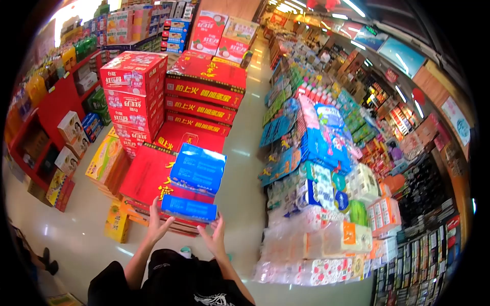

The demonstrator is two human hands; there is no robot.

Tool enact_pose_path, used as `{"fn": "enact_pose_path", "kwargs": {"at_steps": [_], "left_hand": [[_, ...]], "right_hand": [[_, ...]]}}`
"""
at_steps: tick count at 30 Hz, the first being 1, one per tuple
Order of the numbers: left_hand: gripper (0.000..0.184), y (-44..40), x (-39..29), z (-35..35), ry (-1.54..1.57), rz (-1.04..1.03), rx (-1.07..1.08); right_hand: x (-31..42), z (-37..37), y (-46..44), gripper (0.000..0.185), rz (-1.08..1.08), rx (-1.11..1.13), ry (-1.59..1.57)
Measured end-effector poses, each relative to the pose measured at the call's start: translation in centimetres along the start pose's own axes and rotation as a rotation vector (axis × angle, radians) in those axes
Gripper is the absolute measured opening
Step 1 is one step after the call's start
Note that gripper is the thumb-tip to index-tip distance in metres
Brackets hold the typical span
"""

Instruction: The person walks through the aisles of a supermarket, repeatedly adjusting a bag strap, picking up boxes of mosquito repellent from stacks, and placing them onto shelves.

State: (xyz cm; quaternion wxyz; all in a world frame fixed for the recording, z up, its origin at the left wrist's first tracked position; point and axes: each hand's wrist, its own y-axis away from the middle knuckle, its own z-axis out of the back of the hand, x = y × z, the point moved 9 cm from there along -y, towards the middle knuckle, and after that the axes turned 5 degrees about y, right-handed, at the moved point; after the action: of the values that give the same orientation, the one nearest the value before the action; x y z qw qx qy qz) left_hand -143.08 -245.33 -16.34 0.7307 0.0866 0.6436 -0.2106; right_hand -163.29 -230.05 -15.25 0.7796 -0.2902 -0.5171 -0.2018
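Observation:
A long blue box (189, 208) lies near the front edge of a stack of red cartons (145, 176) with yellow lettering. My left hand (157, 224) is at the blue box's left end, fingers spread and thumb apart. At its right front corner is my right hand (215, 237), also with fingers apart; I cannot tell whether the fingertips touch it. Just behind sits a larger blue box (198, 169) on the same red cartons. Neither hand is wrapped round anything.
Taller stacks of red drink cartons (204, 84) and red-and-white boxes (133, 76) stand behind. An orange-yellow carton pile (104, 158) adjoins the left side. Red shelving (48, 120) lines the left. Across the aisle (240, 153), packaged tissue rolls (326, 239) fill a display.

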Motion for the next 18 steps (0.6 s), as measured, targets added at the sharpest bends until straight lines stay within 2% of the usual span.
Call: {"fn": "enact_pose_path", "kwargs": {"at_steps": [2, 5, 7, 8, 13, 18], "left_hand": [[0.084, 0.5, 0.4, 0.4, 0.061, 0.189, 0.053], [0.078, 0.1, -1.7, 0.9, -0.029, -0.014, 0.080], [0.075, 0.3, -1.7, 1.2, -0.166, -0.017, 0.135], [0.074, 0.4, -1.8, 1.2, -0.232, -0.019, 0.161], [0.070, 1.0, -2.7, 1.2, -0.159, 0.042, 0.120], [0.071, 1.5, -2.0, 1.0, -0.098, 0.086, 0.066]], "right_hand": [[0.5, 0.4, -0.6, 0.095, 0.007, 0.053, 0.048], [0.7, 0.7, -1.5, 0.092, 0.004, 0.140, 0.142], [0.0, 0.3, -2.0, 0.086, 0.033, 0.238, 0.251], [-0.2, 0.4, -2.2, 0.082, 0.042, 0.223, 0.205], [-1.2, 0.4, -2.6, 0.066, 0.046, 0.146, 0.076], [-1.1, 0.9, -2.5, 0.061, 0.060, 0.146, 0.142]]}}
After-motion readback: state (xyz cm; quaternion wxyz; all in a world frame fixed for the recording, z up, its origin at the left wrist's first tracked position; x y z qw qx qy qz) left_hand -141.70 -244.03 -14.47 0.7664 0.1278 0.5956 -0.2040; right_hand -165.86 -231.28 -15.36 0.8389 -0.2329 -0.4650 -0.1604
